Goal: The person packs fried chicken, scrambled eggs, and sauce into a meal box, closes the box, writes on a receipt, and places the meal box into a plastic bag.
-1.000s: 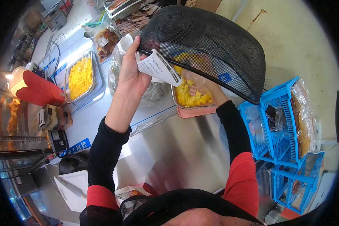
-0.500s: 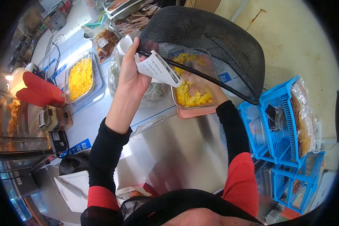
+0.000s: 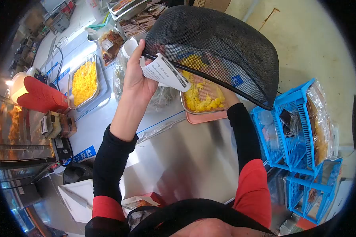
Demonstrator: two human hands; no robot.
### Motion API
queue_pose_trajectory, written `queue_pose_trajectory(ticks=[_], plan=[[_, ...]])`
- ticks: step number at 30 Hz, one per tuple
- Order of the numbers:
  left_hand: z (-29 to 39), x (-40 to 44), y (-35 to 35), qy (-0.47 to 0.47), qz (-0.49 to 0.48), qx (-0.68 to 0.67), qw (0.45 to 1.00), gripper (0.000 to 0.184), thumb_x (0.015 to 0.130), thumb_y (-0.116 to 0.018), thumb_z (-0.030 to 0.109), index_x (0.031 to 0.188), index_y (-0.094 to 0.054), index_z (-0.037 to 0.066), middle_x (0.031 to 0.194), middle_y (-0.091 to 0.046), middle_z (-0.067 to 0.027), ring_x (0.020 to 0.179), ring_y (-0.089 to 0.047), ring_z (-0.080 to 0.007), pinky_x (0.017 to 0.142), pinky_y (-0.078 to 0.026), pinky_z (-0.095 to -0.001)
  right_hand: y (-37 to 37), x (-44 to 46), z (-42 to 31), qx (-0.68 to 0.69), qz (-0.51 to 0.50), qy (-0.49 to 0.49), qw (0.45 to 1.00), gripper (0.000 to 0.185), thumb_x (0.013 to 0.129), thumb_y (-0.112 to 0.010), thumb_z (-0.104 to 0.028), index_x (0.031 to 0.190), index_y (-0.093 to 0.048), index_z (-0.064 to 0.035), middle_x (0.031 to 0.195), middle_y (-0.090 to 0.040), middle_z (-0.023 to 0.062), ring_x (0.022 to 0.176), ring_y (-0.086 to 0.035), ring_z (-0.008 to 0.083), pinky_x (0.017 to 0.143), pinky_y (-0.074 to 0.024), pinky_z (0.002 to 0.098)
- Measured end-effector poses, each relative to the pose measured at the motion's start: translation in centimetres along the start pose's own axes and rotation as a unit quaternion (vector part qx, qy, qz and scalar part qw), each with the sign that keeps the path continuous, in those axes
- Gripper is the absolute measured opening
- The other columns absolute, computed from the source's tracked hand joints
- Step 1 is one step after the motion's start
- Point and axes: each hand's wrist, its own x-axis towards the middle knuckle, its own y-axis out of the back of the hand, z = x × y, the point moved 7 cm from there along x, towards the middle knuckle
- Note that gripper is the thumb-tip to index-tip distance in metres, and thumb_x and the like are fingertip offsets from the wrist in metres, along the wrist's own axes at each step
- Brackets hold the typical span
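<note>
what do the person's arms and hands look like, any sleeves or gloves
Close-fitting black sleeves cover both forearms, below red sleeves higher up. The left hand shows no glove. The right hand is mostly behind the dark mesh cover, so I can't tell whether it's gloved.

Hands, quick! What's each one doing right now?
Left hand: closed, holding the black mesh cover and printed paper.
Right hand: partly hidden behind it, near yellow food; open or closed, can't tell.

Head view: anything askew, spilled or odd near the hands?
Yes: a curled printed slip sits at the rim of the tilted black mesh dome, by the left hand. Its end overlaps the corner of the food tray in this view; paper there looks odd. No spill visible.
</note>
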Motion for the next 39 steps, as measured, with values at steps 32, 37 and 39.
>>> queue_pose_trajectory(ticks=[32,37,39], plan=[[-0.5,1.4,0.8,0.074,-0.085,-0.064,0.992,0.015,0.088,-0.054,0.013,0.098,-0.055,0.001,0.090,-0.065,-0.0140,0.078,-0.066,-0.0217,0.064,-0.058,-0.0312,0.0,1.9,-1.7,-0.026,0.026,0.017,0.999,0.060,0.075,-0.062,-0.037,0.124,-0.044,-0.0072,0.118,-0.050,0.0198,0.109,-0.048,0.0320,0.093,-0.0375,0.0403],[-0.5,1.5,1.0,0.068,-0.111,-0.064,0.989,0.019,0.089,-0.054,0.014,0.101,-0.054,0.001,0.091,-0.065,-0.0141,0.075,-0.067,-0.0223,0.062,-0.058,-0.0316,-0.4,0.9,-3.0,-0.027,0.001,0.088,0.996,0.060,0.074,-0.063,-0.036,0.123,-0.044,-0.0064,0.115,-0.051,0.0201,0.106,-0.050,0.0324,0.091,-0.0391,0.0405],[-0.6,1.4,1.0,0.060,-0.098,-0.065,0.991,0.019,0.089,-0.054,0.015,0.102,-0.054,0.000,0.091,-0.065,-0.0139,0.075,-0.067,-0.0223,0.061,-0.058,-0.0315,-1.5,-0.2,-3.5,-0.029,-0.009,0.121,0.992,0.060,0.074,-0.063,-0.035,0.123,-0.045,-0.0061,0.114,-0.052,0.0203,0.105,-0.050,0.0326,0.090,-0.0398,0.0405]])
